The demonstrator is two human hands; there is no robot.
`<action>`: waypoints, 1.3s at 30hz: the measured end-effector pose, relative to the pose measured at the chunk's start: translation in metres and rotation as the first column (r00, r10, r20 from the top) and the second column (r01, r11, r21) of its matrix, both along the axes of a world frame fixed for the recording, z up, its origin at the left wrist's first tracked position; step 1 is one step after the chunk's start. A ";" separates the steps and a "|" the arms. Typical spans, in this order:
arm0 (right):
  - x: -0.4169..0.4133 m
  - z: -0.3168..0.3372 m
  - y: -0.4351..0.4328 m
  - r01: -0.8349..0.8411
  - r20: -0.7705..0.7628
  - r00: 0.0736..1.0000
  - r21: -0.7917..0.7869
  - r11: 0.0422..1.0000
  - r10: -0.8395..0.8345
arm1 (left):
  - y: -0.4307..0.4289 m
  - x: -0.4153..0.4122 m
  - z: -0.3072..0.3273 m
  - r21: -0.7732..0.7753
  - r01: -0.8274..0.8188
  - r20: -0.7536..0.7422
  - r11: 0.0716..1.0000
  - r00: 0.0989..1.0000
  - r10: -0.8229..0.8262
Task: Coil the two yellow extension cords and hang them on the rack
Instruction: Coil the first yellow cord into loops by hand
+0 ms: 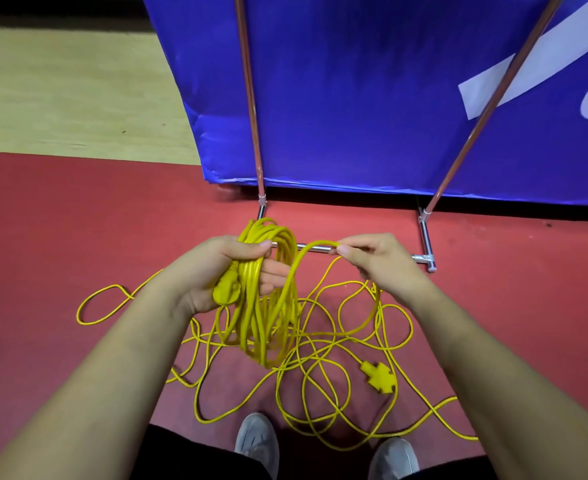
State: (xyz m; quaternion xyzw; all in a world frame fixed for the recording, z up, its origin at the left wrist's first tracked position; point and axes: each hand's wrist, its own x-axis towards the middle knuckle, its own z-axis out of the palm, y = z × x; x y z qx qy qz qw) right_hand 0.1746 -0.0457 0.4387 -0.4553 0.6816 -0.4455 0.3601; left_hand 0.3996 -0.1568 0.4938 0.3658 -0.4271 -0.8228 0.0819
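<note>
Your two grey shoes point(258, 441) stand at a tangle of loose yellow cord point(320, 386) on the red floor point(60, 237), one socket end point(379, 374) showing. Your left hand point(216, 271) clamps the coil point(261, 306) and its plug point(228, 289) to keep loops gathered; your right hand point(379, 265) pinches the next loop. Beyond, the rack point(424, 237) waits, two uprights visible.

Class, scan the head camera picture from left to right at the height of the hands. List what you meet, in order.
Loose cord loop on the floor → left hand → coiled yellow cord → right hand → rack's base joint.
</note>
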 end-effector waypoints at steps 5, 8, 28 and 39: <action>0.031 0.033 -0.004 -0.188 -0.180 0.968 -0.068 0.980 0.174 | 0.013 -0.010 -0.003 -0.012 0.073 -0.038 0.997 0.997 -0.074; 0.039 0.038 -0.003 -0.228 -0.201 0.958 -0.104 0.968 0.204 | 0.017 -0.013 -0.003 -0.049 0.103 -0.047 0.994 0.993 -0.105; 0.007 0.002 -0.003 -0.097 -0.145 0.985 0.000 0.995 0.096 | 0.008 -0.009 -0.004 0.036 0.111 -0.024 0.993 0.994 -0.110; 0.015 0.019 -0.004 -0.036 -0.316 0.949 -0.140 0.990 -0.010 | 0.011 -0.006 -0.006 0.048 0.223 -0.171 0.974 0.962 -0.212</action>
